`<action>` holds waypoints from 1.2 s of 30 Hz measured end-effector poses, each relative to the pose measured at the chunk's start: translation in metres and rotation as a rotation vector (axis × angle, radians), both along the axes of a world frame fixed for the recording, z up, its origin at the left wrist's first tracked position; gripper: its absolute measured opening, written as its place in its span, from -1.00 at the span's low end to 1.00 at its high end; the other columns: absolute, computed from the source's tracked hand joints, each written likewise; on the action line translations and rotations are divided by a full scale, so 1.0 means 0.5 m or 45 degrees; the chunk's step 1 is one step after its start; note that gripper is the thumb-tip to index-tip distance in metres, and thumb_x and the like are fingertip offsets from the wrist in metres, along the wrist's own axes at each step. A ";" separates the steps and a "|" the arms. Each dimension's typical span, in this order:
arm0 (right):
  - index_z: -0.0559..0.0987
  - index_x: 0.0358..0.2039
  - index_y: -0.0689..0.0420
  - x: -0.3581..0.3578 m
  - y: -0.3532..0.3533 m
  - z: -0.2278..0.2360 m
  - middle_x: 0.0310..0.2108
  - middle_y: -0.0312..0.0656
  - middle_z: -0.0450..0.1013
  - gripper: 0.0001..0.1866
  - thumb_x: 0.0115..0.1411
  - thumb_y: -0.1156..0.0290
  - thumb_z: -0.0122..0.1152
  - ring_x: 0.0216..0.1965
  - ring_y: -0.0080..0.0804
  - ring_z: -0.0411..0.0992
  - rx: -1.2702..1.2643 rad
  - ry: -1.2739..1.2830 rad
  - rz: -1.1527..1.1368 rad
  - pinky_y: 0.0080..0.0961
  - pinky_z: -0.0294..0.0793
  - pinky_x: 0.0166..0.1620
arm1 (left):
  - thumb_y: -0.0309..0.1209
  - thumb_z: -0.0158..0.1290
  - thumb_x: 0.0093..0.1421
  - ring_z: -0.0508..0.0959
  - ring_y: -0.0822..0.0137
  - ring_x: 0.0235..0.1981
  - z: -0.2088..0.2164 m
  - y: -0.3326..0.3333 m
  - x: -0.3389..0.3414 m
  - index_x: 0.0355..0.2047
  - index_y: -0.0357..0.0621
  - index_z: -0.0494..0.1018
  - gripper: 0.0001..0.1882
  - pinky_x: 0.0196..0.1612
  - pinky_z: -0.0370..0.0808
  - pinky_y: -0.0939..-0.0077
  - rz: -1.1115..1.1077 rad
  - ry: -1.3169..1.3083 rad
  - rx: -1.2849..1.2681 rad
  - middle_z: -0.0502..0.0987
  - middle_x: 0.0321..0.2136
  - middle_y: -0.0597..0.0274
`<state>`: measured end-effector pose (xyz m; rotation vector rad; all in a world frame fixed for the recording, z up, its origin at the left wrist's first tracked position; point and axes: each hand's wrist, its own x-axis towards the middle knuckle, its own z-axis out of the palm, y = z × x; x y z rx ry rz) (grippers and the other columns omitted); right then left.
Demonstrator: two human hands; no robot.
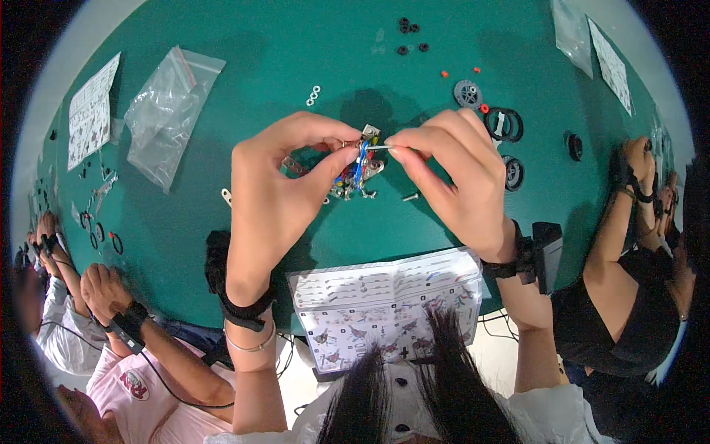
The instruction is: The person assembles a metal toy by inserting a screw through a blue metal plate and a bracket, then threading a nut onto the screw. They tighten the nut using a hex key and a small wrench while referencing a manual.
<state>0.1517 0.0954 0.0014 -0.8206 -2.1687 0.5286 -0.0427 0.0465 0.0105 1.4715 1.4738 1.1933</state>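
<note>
My left hand (275, 174) is closed on a small construction-kit model (360, 172) of metal strips with blue, red and yellow parts. It is held above the table, thumb and fingers at its upper left side. My right hand (464, 174) pinches the outer end of a thin metal rod (380, 147) between thumb and fingers. The rod's other end meets the upper part of the model; my fingers and the parts hide how it sits there. A loose screw (410, 197) lies on the table below my right fingers.
On the green table (281, 44) lie white nuts (313, 95), black pieces (404, 27), a grey wheel (467, 94), black rings (507, 124) and a plastic bag (171, 111). An instruction sheet (384, 303) lies at the near edge. Co-workers sit on both sides.
</note>
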 end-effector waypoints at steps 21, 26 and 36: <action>0.55 -0.38 0.17 0.005 0.003 -0.008 -0.43 -0.20 0.39 -0.82 -0.03 0.57 0.35 -0.40 -0.22 0.35 -0.004 0.030 0.031 -0.37 0.36 -0.33 | -0.66 0.22 0.04 0.52 0.48 -0.38 0.001 0.003 0.000 -0.38 -0.32 0.55 -0.88 -0.24 0.45 0.62 -0.073 -0.139 -0.128 0.56 -0.40 0.23; 0.61 -0.37 0.19 0.004 0.001 -0.009 -0.46 -0.23 0.44 -0.81 -0.06 0.63 0.37 -0.43 -0.36 0.38 0.019 0.038 -0.013 -0.48 0.34 -0.34 | -0.66 0.17 0.08 0.52 0.41 -0.28 0.006 0.001 0.000 -0.35 -0.36 0.51 -0.90 -0.18 0.43 0.58 -0.120 -0.140 -0.186 0.55 -0.32 0.16; 0.61 -0.38 0.21 0.002 -0.006 -0.008 -0.51 -0.21 0.42 -0.82 -0.05 0.65 0.36 -0.48 -0.36 0.35 -0.110 0.073 -0.047 -0.49 0.31 -0.39 | -0.67 0.19 0.07 0.55 0.46 -0.35 -0.003 0.002 0.003 -0.36 -0.34 0.55 -0.89 -0.23 0.46 0.62 -0.040 -0.104 -0.090 0.58 -0.36 0.17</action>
